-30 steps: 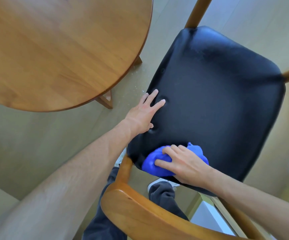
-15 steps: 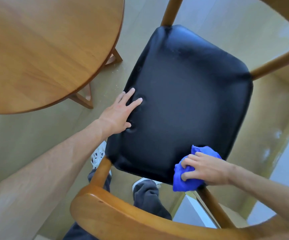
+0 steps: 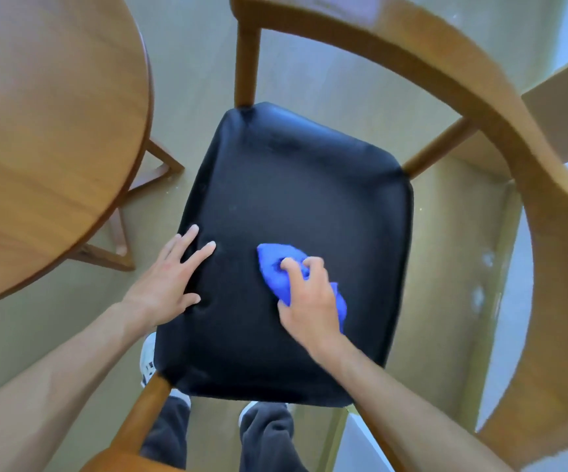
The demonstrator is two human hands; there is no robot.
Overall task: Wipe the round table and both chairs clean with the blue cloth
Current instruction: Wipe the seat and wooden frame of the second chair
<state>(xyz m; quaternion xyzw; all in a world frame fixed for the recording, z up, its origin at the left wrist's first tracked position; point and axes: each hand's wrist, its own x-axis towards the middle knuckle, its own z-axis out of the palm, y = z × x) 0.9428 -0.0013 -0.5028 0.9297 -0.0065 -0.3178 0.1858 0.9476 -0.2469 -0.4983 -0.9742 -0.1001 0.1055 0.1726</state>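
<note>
The right hand (image 3: pixel 310 298) is curling its fingers around the bunched blue cloth (image 3: pixel 277 267) and pressing it down on the black seat (image 3: pixel 296 185) of the wooden chair (image 3: pixel 500 107), a little below the seat's centre, toward five o'clock. The cloth is sticking out from under the fingers toward ten o'clock, and a fold of it is showing past the hand at four o'clock. The left hand (image 3: pixel 167 284) is lying flat with its fingers straight and spread, holding nothing, pressing on the seat's edge at about eight o'clock, where the padding is dimpling under the thumb. The round table (image 3: pixel 47 141) is standing at ten o'clock from the seat, near it but apart. The curved backrest is arching from twelve o'clock round to four o'clock. Dark trouser legs (image 3: pixel 265 441) are showing at six o'clock, below the seat's near edge.
</note>
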